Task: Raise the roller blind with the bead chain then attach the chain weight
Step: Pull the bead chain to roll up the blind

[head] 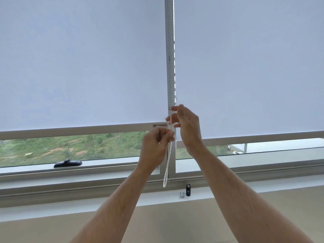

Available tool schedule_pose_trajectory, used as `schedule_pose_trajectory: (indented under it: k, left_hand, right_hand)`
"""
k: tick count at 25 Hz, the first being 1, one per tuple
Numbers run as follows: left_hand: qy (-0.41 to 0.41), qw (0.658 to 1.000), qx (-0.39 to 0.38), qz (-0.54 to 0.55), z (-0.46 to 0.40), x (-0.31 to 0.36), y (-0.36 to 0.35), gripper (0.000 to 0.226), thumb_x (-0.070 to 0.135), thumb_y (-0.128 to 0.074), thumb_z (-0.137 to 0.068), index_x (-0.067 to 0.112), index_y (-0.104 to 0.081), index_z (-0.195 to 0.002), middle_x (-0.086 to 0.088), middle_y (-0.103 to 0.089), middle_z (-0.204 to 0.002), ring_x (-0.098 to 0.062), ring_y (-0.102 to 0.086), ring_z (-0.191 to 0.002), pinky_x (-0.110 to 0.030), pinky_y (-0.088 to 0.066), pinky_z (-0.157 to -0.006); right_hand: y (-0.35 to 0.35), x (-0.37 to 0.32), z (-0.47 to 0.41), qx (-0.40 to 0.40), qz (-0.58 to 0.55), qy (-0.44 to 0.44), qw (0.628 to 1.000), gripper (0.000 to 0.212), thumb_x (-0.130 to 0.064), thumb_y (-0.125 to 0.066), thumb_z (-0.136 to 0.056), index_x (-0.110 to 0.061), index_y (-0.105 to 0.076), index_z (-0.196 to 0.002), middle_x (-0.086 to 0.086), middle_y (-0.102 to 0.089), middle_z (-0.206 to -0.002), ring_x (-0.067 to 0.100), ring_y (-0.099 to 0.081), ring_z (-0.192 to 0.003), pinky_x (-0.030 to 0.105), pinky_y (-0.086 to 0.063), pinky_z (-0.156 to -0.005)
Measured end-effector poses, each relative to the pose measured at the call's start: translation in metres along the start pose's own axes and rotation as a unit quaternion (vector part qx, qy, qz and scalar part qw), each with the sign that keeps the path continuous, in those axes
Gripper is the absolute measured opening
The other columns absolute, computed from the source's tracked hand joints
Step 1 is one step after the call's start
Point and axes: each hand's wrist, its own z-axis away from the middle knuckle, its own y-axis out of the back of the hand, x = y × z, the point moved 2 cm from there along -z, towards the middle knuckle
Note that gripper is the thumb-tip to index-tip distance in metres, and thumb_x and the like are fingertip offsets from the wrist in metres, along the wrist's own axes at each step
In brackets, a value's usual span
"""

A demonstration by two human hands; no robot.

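Observation:
Two white roller blinds hang over the window; the left blind (82, 67) ends a little higher than the right blind (249, 67). A white bead chain (166, 169) hangs in a loop along the grey mullion between them. My left hand (155, 146) pinches the chain just below the left blind's bottom bar. My right hand (185, 125) is higher, its fingers curled around the chain strands by the mullion. On the sill below stand a black cylindrical chain weight (188, 189) and a small silver clip piece (182, 195).
A dark window handle (68, 163) lies on the lower frame at left. The grey sill (105, 199) runs across the view, with a beige wall beneath. Green land shows through the uncovered strip of glass.

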Motion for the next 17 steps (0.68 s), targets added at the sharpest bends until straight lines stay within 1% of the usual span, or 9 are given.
schedule_pose_trajectory:
  k: [3,5,7,8,9,11,12,15,17]
  left_hand:
    - [0.015,1.0,-0.015,-0.015,0.011,-0.006,-0.006,0.02,0.011,-0.068,-0.088,0.025,-0.067,-0.076,0.006,-0.069,-0.066,-0.006,-0.06,-0.06,-0.03,-0.051,-0.063]
    - [0.023,0.999,-0.022,-0.022,0.014,-0.008,-0.006,0.018,0.013,-0.069,-0.088,0.026,-0.068,-0.076,0.004,-0.07,-0.067,-0.009,-0.061,-0.063,-0.035,-0.053,-0.067]
    - [0.009,0.999,-0.038,-0.036,0.013,-0.009,-0.002,0.015,0.017,-0.07,-0.087,0.026,-0.07,-0.077,0.006,-0.072,-0.068,-0.009,-0.064,-0.065,-0.028,-0.053,-0.068]
    - [0.001,0.998,-0.05,-0.042,0.012,-0.008,0.0,0.01,0.021,-0.071,-0.087,0.026,-0.071,-0.078,0.006,-0.073,-0.07,-0.008,-0.066,-0.067,-0.023,-0.052,-0.069]
    - [-0.006,0.997,-0.062,-0.044,0.011,-0.005,0.003,0.006,0.027,-0.071,-0.087,0.024,-0.073,-0.082,0.006,-0.074,-0.073,-0.008,-0.068,-0.07,-0.02,-0.052,-0.071]
    - [-0.008,0.997,-0.061,-0.037,0.003,0.003,0.009,0.024,0.043,-0.067,-0.084,0.022,-0.074,-0.094,0.002,-0.076,-0.082,-0.011,-0.071,-0.079,-0.022,-0.054,-0.075]
    - [-0.006,0.999,-0.041,-0.02,-0.004,0.009,0.012,0.032,0.048,-0.065,-0.084,0.022,-0.073,-0.1,0.0,-0.076,-0.084,-0.013,-0.07,-0.082,-0.025,-0.055,-0.077]
    - [-0.013,0.999,0.033,0.011,-0.033,0.032,0.021,0.03,0.046,-0.059,-0.089,0.022,-0.072,-0.102,0.004,-0.076,-0.083,-0.009,-0.069,-0.081,-0.029,-0.054,-0.078]
    - [-0.024,0.999,0.043,0.014,-0.052,0.053,0.021,0.022,0.041,-0.058,-0.093,0.026,-0.072,-0.1,0.004,-0.077,-0.086,-0.011,-0.069,-0.083,-0.033,-0.055,-0.08]
  right_hand:
    - [-0.013,-0.033,-0.026,-0.02,-0.004,0.023,1.0,0.028,-0.033,-0.045,-0.101,-0.02,-0.069,-0.095,-0.006,-0.066,-0.06,0.009,-0.057,-0.057,0.019,-0.046,-0.056]
    - [-0.019,-0.043,-0.033,-0.022,-0.014,0.024,0.999,0.029,-0.022,-0.045,-0.102,-0.018,-0.066,-0.082,-0.005,-0.049,-0.048,0.011,-0.042,-0.045,0.024,-0.035,-0.047]
    - [-0.02,-0.043,-0.03,-0.021,-0.052,0.017,0.998,0.033,-0.014,-0.044,-0.101,-0.016,-0.062,-0.074,-0.003,-0.035,-0.047,0.014,-0.029,-0.044,0.03,-0.024,-0.047]
    - [-0.019,-0.043,-0.027,-0.018,-0.066,0.02,0.997,0.033,-0.014,-0.045,-0.1,-0.017,-0.062,-0.072,-0.003,-0.033,-0.047,0.015,-0.028,-0.045,0.031,-0.023,-0.048]
    - [-0.016,-0.042,-0.023,-0.015,-0.07,0.027,0.997,0.033,-0.015,-0.045,-0.098,-0.02,-0.062,-0.069,-0.004,-0.035,-0.046,0.016,-0.029,-0.046,0.031,-0.025,-0.048]
    - [-0.011,-0.042,-0.016,-0.006,-0.051,0.042,0.998,0.032,-0.018,-0.046,-0.093,-0.025,-0.062,-0.066,-0.005,-0.041,-0.045,0.019,-0.036,-0.046,0.03,-0.033,-0.049]
    - [-0.01,-0.042,-0.013,-0.003,-0.038,0.045,0.998,0.031,-0.019,-0.047,-0.092,-0.026,-0.063,-0.066,-0.003,-0.045,-0.045,0.02,-0.04,-0.047,0.03,-0.036,-0.051]
    - [-0.009,-0.032,-0.001,0.009,-0.008,0.04,0.999,0.032,-0.019,-0.047,-0.094,-0.025,-0.064,-0.067,0.001,-0.051,-0.048,0.015,-0.047,-0.048,0.028,-0.044,-0.059]
    - [-0.01,-0.022,0.008,0.01,-0.006,0.039,0.999,0.035,-0.018,-0.047,-0.097,-0.025,-0.064,-0.067,0.0,-0.053,-0.048,0.015,-0.048,-0.049,0.029,-0.043,-0.06]
